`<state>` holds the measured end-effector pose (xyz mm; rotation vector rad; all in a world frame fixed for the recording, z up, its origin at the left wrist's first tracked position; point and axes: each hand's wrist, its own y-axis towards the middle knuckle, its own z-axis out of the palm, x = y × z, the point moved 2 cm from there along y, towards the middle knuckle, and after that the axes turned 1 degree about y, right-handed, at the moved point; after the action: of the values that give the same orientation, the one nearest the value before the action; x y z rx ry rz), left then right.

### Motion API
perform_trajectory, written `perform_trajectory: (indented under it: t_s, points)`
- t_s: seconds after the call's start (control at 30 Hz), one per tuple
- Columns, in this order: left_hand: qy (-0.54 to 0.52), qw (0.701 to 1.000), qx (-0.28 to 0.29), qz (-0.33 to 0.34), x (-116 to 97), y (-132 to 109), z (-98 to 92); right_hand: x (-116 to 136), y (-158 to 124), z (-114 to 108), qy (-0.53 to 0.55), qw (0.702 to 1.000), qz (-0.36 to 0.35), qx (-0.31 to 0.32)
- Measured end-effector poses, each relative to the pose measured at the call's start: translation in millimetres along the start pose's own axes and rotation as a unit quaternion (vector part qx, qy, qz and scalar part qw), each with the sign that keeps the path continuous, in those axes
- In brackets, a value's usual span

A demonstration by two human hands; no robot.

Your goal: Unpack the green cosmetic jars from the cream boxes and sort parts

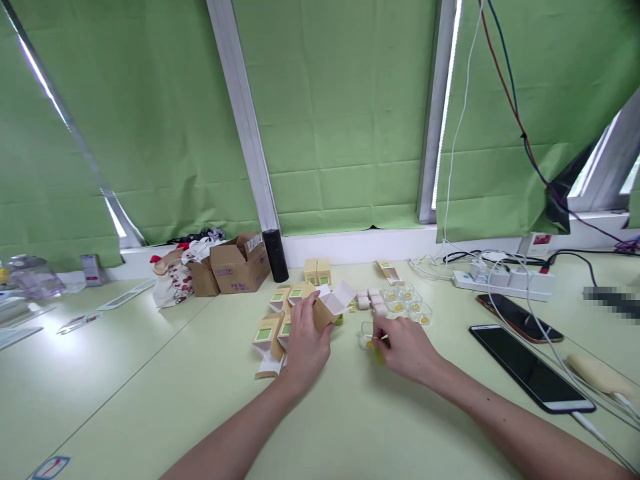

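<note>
My left hand (306,338) is wrapped round a small kraft box (326,313) whose white inner flaps stand open toward the right. Left of it lie several similar boxes with green labels (266,333), some with their flaps open. My right hand (403,343) is closed at a small clear container (367,335) with something yellow in it; a bit of yellow-green shows under the fingers. Between and beyond the hands sit several white-pink pieces (373,302). Several clear containers with yellow centres (407,301) stand just behind my right hand.
Two closed kraft boxes (317,271) and an open one (389,272) stand farther back. A black cylinder (275,256) and a cardboard box (240,265) are at the back left. On the right lie two phones (533,367), a power strip (505,283) and loose cables.
</note>
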<state>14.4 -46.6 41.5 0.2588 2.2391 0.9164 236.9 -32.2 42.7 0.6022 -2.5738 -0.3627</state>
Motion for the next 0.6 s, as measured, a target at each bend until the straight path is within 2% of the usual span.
perform_trajectory:
  t_s: [0.1,0.2,0.3,0.43,0.5,0.6]
  points:
    - [-0.052,0.998,0.006,-0.032,-1,-1,1.0,4,-2,-1,-0.023,1.000,-0.008,0.016]
    - [-0.093,0.994,0.006,-0.064,0,-2,2.1,4,-3,-7,-0.003,1.000,-0.021,0.005]
    - [-0.153,0.984,0.006,-0.089,3,-1,4.3,1,0,-13,0.127,0.991,-0.030,-0.026]
    - [-0.282,0.952,0.012,-0.116,8,3,9.1,-8,9,-8,0.353,0.933,-0.030,-0.056]
    - [-0.339,0.932,0.014,-0.127,10,4,11.2,-12,13,1,0.394,0.916,-0.028,-0.062]
    - [-0.404,0.901,0.013,-0.160,13,6,13.8,-16,18,13,0.402,0.913,-0.027,-0.060]
